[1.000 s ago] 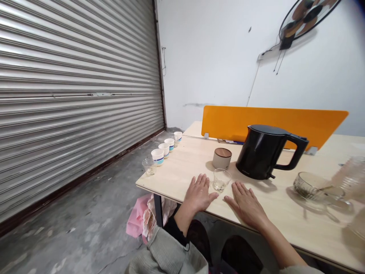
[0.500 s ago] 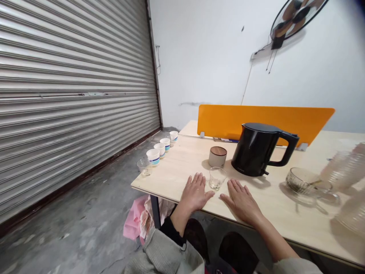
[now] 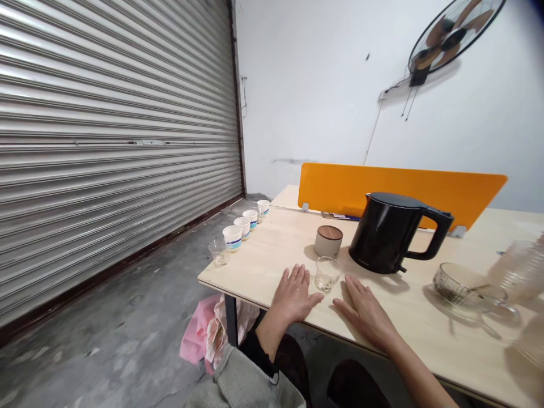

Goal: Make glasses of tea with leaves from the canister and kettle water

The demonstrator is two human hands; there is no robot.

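Left hand (image 3: 293, 296) and right hand (image 3: 369, 313), open and empty, flank the clear cup (image 3: 327, 279), apparently at rest; gripping it would require curling the fingers.

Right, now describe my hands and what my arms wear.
The left hand and the right hand are bare, with no glove, ring or watch in view. The left forearm has a black inner cuff under a grey-green ribbed sleeve. No sleeve shows on the right forearm.

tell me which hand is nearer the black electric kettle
Right. The right hand is in front of the black electric kettle; the left hand is farther off, left of the clear cup.
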